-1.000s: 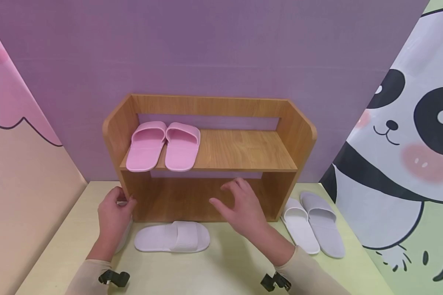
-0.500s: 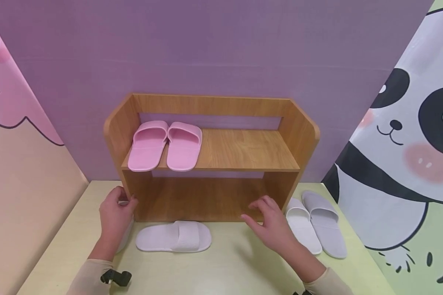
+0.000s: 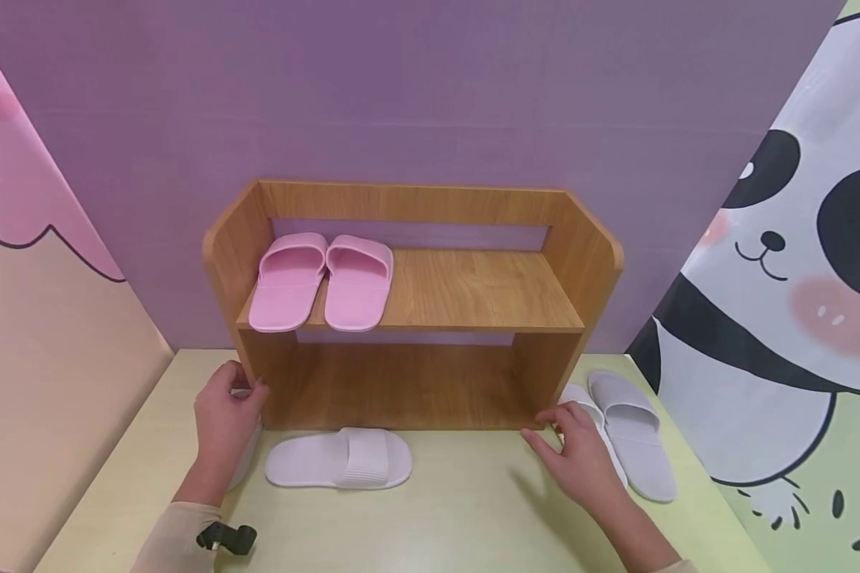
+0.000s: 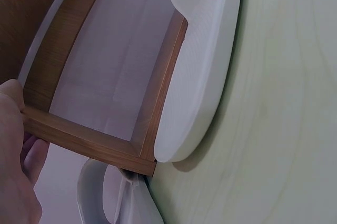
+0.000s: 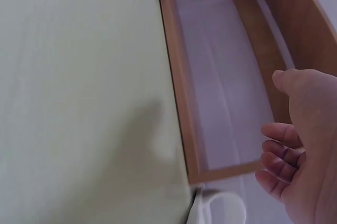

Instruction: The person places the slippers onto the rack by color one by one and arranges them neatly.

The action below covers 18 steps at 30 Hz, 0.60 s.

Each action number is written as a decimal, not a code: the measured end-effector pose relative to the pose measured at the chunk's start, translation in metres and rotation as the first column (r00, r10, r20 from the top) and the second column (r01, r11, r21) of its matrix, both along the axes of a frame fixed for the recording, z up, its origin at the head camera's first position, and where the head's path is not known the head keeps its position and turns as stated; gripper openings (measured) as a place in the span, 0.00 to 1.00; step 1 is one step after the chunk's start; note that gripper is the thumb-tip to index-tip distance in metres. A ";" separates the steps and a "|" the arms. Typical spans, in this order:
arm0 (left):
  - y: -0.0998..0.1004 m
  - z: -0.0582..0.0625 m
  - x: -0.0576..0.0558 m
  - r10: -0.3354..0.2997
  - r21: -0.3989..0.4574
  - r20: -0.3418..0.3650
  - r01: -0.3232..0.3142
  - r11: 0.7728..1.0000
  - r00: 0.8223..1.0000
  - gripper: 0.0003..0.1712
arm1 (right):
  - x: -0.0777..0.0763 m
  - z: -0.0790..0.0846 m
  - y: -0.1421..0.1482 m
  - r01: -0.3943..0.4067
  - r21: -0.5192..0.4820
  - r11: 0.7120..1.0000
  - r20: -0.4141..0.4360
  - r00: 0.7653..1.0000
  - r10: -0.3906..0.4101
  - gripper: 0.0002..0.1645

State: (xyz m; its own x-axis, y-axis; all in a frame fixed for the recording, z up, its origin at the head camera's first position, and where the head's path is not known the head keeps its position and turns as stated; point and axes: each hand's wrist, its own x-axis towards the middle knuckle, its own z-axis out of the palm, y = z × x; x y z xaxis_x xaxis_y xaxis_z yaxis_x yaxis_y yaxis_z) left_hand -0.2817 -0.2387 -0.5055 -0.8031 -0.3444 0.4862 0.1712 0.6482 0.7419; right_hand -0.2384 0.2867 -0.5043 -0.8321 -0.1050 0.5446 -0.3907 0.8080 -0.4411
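So we've got the wooden rack (image 3: 473, 290) mid-frame, and we see the left hand (image 3: 224, 410) gripping its left edge, lower left. The right hand (image 3: 580, 454), lower right, is loosely open by the rack's bottom corner; we can't tell if it's touching. Pink slippers (image 3: 283, 298) sit up top, left of centre; a white slipper (image 3: 311, 460) lies below.

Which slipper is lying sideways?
The white slipper between the left hand and right hand: it alone runs along the front of the rack, crosswise to the others.
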 end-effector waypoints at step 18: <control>-0.001 -0.001 -0.001 0.012 -0.005 0.039 -0.012 1.000 0.999 0.07 | 0.013 -0.022 0.049 0.216 0.014 0.976 0.074 0.973 -0.216 0.32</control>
State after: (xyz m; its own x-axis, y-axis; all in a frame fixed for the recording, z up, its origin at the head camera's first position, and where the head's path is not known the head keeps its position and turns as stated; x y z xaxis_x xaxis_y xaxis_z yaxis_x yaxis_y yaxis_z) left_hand -0.2825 -0.2398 -0.5067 -0.8172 -0.3524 0.4562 0.1342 0.6534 0.7450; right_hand -0.2253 0.3359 -0.5266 -0.8740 0.0787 0.4796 -0.1724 0.8725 -0.4572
